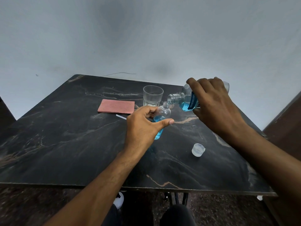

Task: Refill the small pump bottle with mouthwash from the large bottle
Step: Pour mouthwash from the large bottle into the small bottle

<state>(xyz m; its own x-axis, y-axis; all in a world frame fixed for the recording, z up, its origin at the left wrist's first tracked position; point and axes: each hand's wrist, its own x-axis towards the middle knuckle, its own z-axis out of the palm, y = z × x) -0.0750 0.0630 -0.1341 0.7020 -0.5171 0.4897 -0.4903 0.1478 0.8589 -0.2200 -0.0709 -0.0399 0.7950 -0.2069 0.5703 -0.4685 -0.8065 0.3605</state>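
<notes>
My left hand (143, 126) grips the small clear bottle (162, 114), which is tilted with its open neck up to the right and holds blue liquid in its lower part. My right hand (213, 103) holds the large mouthwash bottle (187, 101) tipped on its side, its open mouth just above the small bottle's neck. Blue mouthwash sits in the large bottle's lower side. The large bottle's clear cap (198, 149) lies on the dark marble table (65, 144) to the right. A thin white pump tube (121, 117) lies left of my left hand, its pump head hidden.
An empty clear glass (152, 95) stands just behind the small bottle. A pink cloth (116, 106) lies flat to the left of the glass. The table's front edge is near my body and a grey wall rises behind it.
</notes>
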